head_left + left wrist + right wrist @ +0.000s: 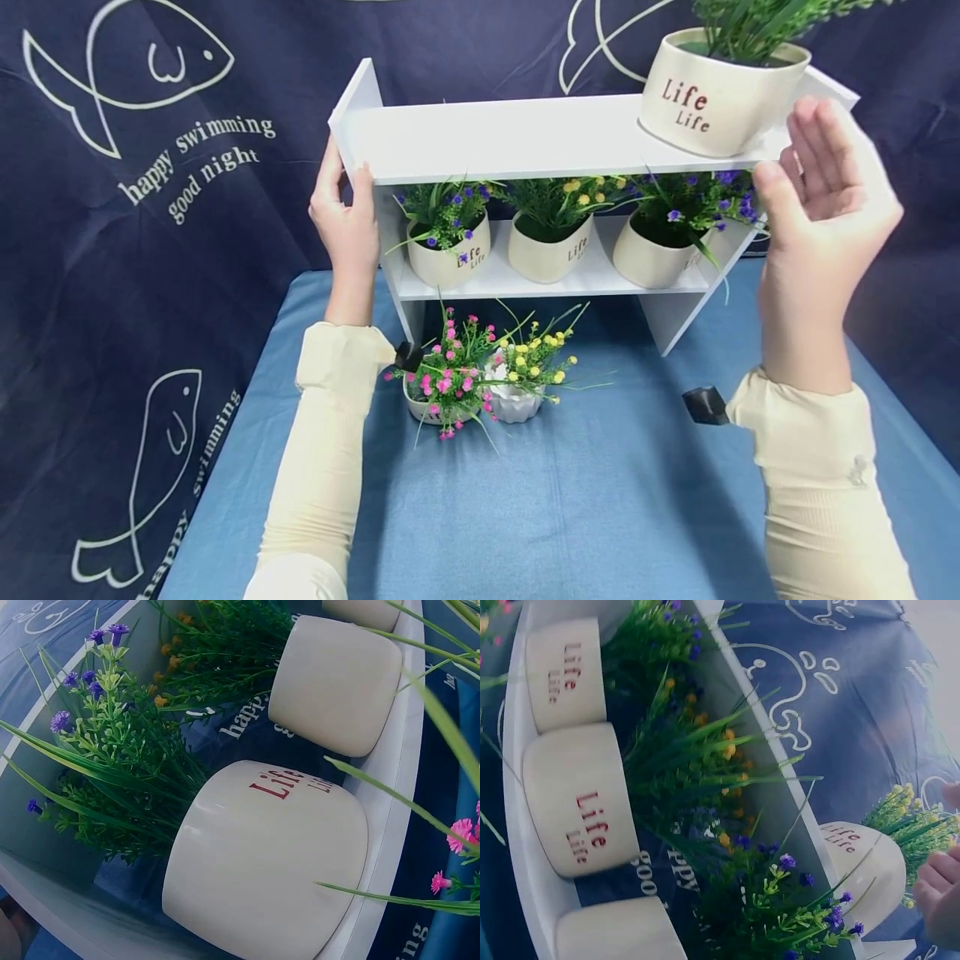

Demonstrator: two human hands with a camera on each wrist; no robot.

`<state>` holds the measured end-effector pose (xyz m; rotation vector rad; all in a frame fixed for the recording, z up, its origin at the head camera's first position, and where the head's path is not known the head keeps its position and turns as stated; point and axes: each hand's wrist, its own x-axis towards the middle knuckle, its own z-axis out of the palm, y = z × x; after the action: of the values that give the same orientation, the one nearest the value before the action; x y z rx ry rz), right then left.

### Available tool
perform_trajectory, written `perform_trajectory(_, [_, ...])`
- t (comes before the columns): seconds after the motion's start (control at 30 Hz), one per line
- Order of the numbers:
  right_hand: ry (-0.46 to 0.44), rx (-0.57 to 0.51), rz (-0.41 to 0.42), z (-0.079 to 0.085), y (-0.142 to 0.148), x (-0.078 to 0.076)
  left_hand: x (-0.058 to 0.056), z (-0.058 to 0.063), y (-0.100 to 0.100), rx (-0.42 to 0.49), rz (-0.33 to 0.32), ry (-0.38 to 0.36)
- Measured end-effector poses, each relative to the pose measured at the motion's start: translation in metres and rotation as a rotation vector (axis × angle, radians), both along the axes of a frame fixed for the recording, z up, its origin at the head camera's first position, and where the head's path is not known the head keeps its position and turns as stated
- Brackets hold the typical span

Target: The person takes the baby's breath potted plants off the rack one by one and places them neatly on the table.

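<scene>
A white two-tier shelf (510, 137) stands on the table. My left hand (347, 221) grips its left side panel, thumb at the front and fingers on the outer side. On the top board's right end sits a cream pot (720, 96) marked "Life" with a green plant. Beside that pot my right hand (832, 175) is raised, fingers loosely bent and nothing held; whether it touches the pot or shelf I cannot tell. The lower board bears a left pot (450, 254) with purple flowers, a middle pot (547, 250) with yellow-orange ones and a right pot (651, 250) with purple ones.
Below the shelf, a pot of pink flowers (446, 387) stands next to a white fluted pot (516, 404) of yellow flowers. Blue cloth (570, 508) covers the table. A dark curtain (187, 275) with fish drawings hangs behind.
</scene>
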<state>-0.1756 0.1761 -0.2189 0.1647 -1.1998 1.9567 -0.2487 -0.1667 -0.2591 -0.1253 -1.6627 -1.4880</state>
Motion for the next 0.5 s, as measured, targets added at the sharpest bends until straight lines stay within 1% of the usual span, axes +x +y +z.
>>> perform_trajectory(0.03, [-0.009, -0.011, -0.009, 0.002, 0.000, -0.001, 0.000, 0.000, 0.000, 0.001, 0.000, -0.001])
perform_trajectory(0.17, [-0.049, 0.007, -0.051, 0.008, 0.000, -0.008, 0.001, 0.001, 0.000, 0.004, 0.003, -0.009])
perform_trajectory(0.37, [-0.149, 0.113, -0.091, 0.015, 0.000, -0.016, -0.001, 0.000, -0.001, -0.005, 0.016, -0.017])
perform_trajectory(0.5, [-0.203, 0.137, -0.090, 0.018, 0.003, -0.022, -0.002, -0.001, 0.000, -0.005, 0.016, -0.023])
